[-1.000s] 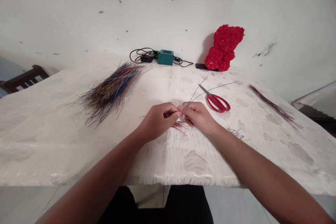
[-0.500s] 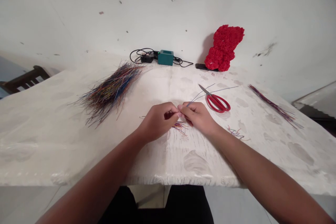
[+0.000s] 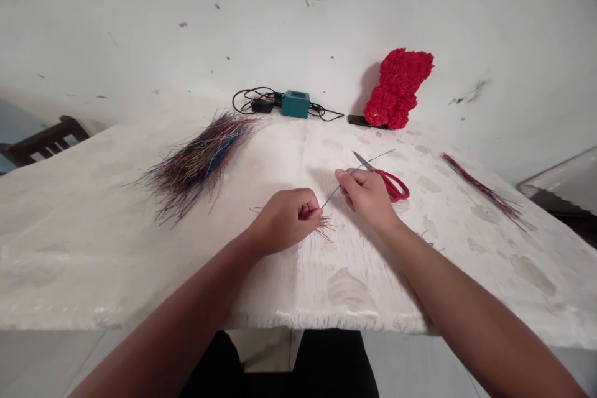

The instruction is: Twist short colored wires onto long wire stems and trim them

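Note:
My left hand (image 3: 284, 221) is closed in a pinch at the table's middle, holding one end of a thin blue wire (image 3: 334, 189). My right hand (image 3: 366, 194) is closed on the same wire a little further along, up and to the right, and the wire's free end runs on past it over the red-handled scissors (image 3: 390, 182). A small tuft of short coloured wire ends (image 3: 323, 226) lies on the cloth right under my left fingers.
A big heap of coloured wires (image 3: 198, 160) lies at the left. A thin bundle of dark wires (image 3: 485, 189) lies at the right. Along the wall stand a teal box (image 3: 295, 103) with black cables, a dark phone (image 3: 361, 120) and a red rose figure (image 3: 396, 87). A chair back (image 3: 44, 140) is at far left.
My right hand has drawn away from the left, up and to the right, pulling the blue wire out taut between them. The left hand stayed in place.

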### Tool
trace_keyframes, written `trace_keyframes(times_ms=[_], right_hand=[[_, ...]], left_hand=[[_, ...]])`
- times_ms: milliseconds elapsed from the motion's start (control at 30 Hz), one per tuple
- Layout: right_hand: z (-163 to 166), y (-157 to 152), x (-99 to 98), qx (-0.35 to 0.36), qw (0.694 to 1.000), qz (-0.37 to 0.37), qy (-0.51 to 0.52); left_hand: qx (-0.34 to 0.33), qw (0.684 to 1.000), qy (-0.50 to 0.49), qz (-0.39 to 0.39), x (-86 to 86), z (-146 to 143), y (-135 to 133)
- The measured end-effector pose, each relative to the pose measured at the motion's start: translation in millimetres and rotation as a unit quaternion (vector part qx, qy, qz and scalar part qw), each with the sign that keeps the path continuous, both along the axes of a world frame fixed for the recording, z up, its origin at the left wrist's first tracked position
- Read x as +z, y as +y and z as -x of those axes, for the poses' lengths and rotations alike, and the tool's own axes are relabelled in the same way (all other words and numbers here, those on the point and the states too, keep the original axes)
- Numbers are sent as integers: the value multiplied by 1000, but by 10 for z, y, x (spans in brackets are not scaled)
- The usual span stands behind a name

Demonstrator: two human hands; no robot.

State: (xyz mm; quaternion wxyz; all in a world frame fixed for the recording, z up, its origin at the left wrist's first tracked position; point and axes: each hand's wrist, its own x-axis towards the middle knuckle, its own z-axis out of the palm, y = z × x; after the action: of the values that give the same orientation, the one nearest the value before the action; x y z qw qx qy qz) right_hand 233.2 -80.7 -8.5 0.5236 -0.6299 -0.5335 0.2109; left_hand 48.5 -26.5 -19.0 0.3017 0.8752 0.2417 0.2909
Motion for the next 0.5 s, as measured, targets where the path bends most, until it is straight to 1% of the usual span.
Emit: trace_keyframes(times_ms=[133,233,367,433,500], right_hand=[[16,-6,-2,2,1000,20,19],[70,-26,-12,53,997,49,28],[150,-41,-63,136,989,55,8],[170,-42,-82,155,987,54,3],[174,-45,-82,154,987,49,4]], left_hand=[[3,1000,2,0,-14,3,5],[12,1000,-3,7,-19,2,9],[26,999,-17,27,5,-5,7],[26,999,-19,42,27,-8,4],[21,998,-20,54,47,-9,2]])
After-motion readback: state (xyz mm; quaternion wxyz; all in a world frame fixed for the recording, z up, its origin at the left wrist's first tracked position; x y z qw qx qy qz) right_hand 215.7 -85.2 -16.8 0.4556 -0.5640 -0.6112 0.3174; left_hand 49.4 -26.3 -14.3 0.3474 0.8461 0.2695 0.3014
